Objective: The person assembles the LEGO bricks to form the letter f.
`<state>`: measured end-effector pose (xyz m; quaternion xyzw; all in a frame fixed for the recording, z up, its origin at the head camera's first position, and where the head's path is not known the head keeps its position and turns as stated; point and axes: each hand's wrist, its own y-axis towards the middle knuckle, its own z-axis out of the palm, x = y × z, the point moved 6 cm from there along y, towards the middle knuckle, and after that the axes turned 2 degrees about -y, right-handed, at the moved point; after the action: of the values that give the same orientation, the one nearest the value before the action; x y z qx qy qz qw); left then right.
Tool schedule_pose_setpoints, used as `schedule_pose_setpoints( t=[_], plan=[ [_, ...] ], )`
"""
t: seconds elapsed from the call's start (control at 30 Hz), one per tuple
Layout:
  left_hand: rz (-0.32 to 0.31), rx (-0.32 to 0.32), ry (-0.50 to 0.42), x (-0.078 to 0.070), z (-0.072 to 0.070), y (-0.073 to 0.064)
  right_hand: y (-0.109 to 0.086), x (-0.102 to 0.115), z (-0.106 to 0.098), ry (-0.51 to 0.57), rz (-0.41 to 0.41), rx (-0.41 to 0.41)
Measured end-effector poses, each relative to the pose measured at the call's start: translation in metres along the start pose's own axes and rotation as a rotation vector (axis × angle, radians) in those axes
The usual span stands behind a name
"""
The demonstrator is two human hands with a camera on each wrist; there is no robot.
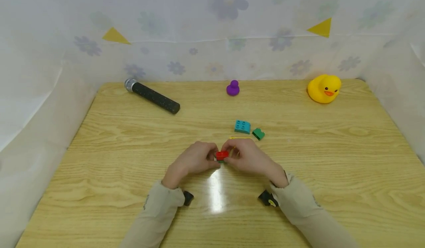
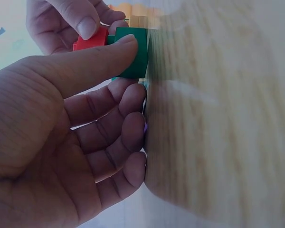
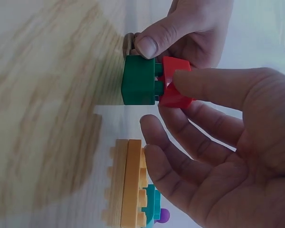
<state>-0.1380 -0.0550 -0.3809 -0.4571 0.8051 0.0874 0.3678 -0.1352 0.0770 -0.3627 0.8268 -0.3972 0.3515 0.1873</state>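
In the head view, a red toy brick (image 1: 222, 154) sits between both hands near the table's middle. My right hand (image 1: 248, 156) pinches it between thumb and fingers. Beneath the red one is a green brick (image 3: 138, 80), standing on the table in the wrist views and pinched by the thumb and fingers of my left hand (image 1: 198, 156). Green studs show in the gap between the two bricks in the right wrist view. A yellow-orange brick (image 3: 132, 185) lies just beyond my right hand, which mostly hides it in the head view.
Behind the hands lie a blue brick (image 1: 242, 126) and a smaller green brick (image 1: 258, 133). Along the back stand a black microphone (image 1: 154, 96), a purple duck (image 1: 233, 88) and a yellow duck (image 1: 324, 89). A flowered white curtain (image 1: 212, 49) borders the wooden table (image 1: 109, 167).
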Motion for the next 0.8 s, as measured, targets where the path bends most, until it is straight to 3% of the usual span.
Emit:
schedule_pose_setpoints(
  t=[0.2,0.47,0.57,0.8],
  plan=[
    [-0.003,0.002,-0.006,0.0016,0.0003,-0.0005,0.0000,0.0002,0.0013,-0.027,-0.001,-0.008],
    [0.094,-0.039,-0.105,-0.0010,-0.0051,-0.0025,0.0012,-0.0013,0.0019,-0.043,-0.007,-0.039],
    [0.104,-0.048,-0.135,-0.0023,-0.0070,-0.0019,0.0013,-0.0006,0.0011,-0.045,-0.015,-0.046],
    [0.133,-0.070,-0.119,-0.0051,-0.0077,0.0001,0.0010,0.0010,-0.0011,-0.070,-0.008,-0.069]
  ],
)
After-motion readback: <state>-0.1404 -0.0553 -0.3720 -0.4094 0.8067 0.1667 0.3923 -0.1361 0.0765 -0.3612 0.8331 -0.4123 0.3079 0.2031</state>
